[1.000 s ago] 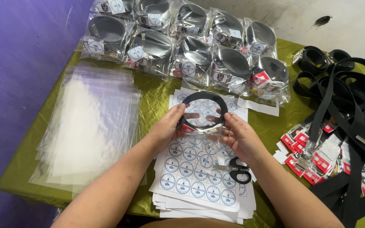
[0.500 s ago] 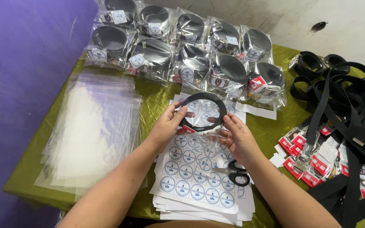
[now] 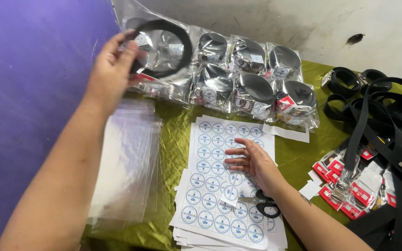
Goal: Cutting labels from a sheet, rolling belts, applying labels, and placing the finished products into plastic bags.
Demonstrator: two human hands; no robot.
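My left hand point(image 3: 110, 69) is raised at the upper left, holding a coiled black belt in a clear plastic bag point(image 3: 164, 46) above the rows of bagged belts point(image 3: 238, 83). My right hand point(image 3: 252, 162) lies open, palm down, on a stack of white sheets printed with round blue stickers point(image 3: 219, 186). A pair of black-handled scissors point(image 3: 264, 204) lies on the sheets just below that hand's wrist.
A pile of clear plastic bags point(image 3: 126, 167) lies at the left on the green cloth point(image 3: 294, 158). Loose black belts point(image 3: 387, 121) and red-and-white tags with buckles point(image 3: 350, 186) fill the right side. A purple wall stands at the left.
The coiled belt, held in both hands over the sticker sheets, has been lifted up and left by my left hand. My right hand let go and dropped onto the sheets.
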